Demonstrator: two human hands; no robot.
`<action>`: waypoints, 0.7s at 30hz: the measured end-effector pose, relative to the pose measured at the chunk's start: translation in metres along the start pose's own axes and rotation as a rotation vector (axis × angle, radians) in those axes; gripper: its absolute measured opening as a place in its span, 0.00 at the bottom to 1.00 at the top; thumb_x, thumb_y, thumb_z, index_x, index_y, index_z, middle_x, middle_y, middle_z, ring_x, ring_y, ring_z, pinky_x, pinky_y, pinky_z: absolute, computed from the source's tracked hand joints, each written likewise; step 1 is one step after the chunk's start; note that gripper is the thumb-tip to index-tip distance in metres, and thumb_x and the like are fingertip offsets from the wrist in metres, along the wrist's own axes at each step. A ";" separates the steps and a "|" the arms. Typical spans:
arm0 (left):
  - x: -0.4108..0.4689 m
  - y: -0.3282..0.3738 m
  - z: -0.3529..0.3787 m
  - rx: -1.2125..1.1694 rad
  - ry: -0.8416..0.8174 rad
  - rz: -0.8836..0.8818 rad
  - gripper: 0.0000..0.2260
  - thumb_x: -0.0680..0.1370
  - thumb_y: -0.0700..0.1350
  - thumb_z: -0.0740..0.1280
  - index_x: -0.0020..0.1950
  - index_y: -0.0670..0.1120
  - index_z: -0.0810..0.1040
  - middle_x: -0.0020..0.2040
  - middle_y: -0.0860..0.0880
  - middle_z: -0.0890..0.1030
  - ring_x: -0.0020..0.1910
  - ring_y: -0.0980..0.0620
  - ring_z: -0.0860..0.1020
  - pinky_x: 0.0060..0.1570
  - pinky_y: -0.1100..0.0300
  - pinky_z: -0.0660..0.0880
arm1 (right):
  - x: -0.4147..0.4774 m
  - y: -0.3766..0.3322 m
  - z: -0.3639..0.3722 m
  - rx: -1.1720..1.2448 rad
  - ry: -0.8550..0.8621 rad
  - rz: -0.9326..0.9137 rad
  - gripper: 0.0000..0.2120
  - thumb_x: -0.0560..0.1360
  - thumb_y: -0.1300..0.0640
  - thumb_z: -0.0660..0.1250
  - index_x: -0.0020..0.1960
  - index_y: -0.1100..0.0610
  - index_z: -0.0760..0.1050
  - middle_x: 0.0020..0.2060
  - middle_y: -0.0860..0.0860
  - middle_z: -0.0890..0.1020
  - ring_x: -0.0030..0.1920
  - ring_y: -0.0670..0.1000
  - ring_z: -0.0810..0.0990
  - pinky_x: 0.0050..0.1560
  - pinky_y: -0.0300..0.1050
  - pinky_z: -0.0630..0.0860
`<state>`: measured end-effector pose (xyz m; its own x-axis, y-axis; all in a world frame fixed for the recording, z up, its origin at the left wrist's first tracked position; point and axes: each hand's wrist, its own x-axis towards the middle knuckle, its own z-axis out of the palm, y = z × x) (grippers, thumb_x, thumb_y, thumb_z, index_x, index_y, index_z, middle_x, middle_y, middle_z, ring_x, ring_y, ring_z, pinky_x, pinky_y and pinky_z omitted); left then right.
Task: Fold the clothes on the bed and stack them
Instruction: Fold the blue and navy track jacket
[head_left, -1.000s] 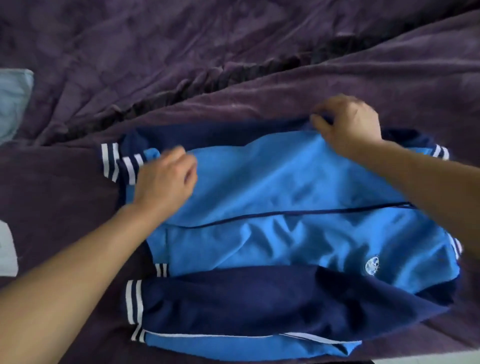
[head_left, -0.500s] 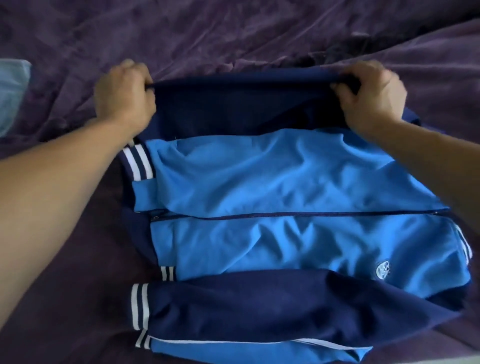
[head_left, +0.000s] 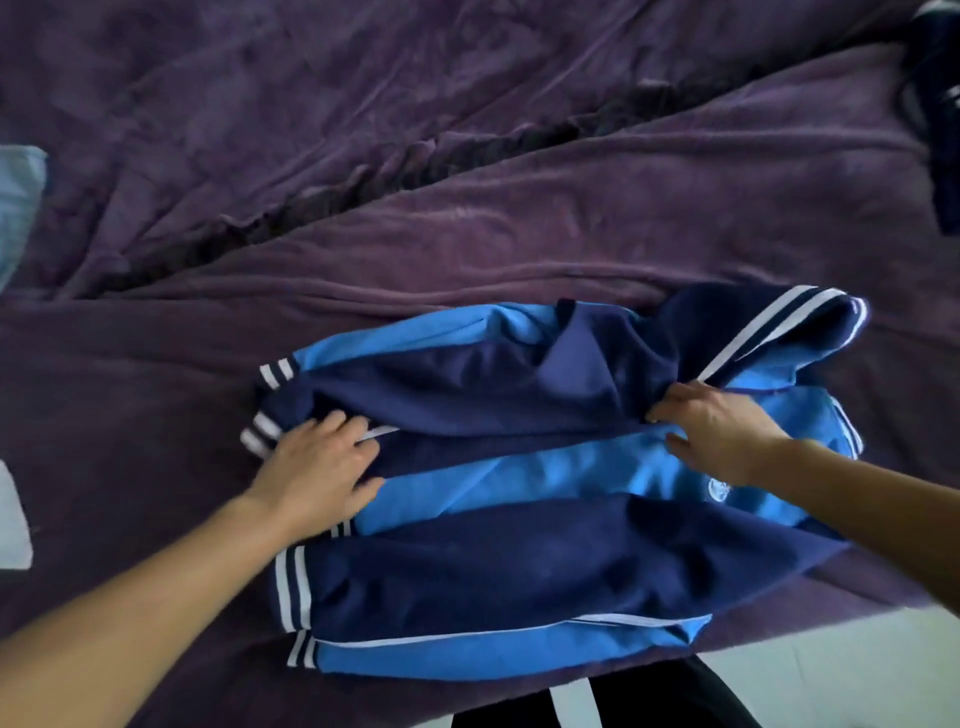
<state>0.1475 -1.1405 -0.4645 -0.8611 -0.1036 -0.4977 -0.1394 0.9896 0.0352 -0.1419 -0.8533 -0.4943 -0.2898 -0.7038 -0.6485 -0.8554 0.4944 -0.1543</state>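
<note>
Blue and navy jacket is lying on the purple bedspread, near the bed's near edge, partly folded. The far navy sleeve is lying folded across the light blue front; the near navy sleeve is lying along the near side, its white-striped cuff pointing left.

Left hand is resting flat, fingers spread, pressing on the jacket's left end beside the striped hem bands. It is not clamping anything. Right hand is sitting on the jacket's right end, fingers bent into the bunched navy fabric below the striped collar. Cannot tell whether it is pinching or only pressing. The two hands are well apart, one at each end.

A small round white logo is showing on the light blue chest just beside the right wrist. It is too blurred to read, and no other writing is legible.

Pale blue fabric is lying at the bed's left edge. A dark garment with white stripes is sitting at the far right corner.
</note>
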 end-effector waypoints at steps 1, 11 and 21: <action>0.007 0.000 -0.001 -0.058 0.125 0.008 0.12 0.72 0.50 0.66 0.36 0.42 0.80 0.37 0.44 0.79 0.36 0.43 0.79 0.30 0.54 0.75 | 0.002 0.000 -0.006 0.091 0.097 -0.004 0.11 0.73 0.56 0.68 0.55 0.50 0.80 0.51 0.50 0.81 0.52 0.55 0.80 0.45 0.49 0.77; 0.104 -0.056 -0.015 -0.188 -0.162 -0.436 0.40 0.64 0.57 0.78 0.71 0.48 0.65 0.64 0.39 0.74 0.62 0.40 0.72 0.57 0.50 0.67 | 0.074 0.066 -0.058 0.026 0.005 0.264 0.45 0.59 0.37 0.77 0.71 0.47 0.65 0.65 0.55 0.74 0.63 0.61 0.73 0.57 0.54 0.70; 0.034 -0.017 -0.027 -0.149 0.419 -0.398 0.18 0.61 0.34 0.76 0.45 0.41 0.73 0.48 0.45 0.71 0.44 0.41 0.75 0.29 0.55 0.65 | 0.001 0.091 -0.040 0.088 0.741 0.118 0.15 0.72 0.49 0.71 0.44 0.56 0.67 0.38 0.59 0.80 0.35 0.64 0.78 0.35 0.49 0.67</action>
<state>0.1075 -1.1631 -0.4588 -0.8439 -0.5242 -0.1143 -0.5320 0.8451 0.0521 -0.2376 -0.8296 -0.4793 -0.6165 -0.7874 0.0018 -0.7726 0.6045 -0.1939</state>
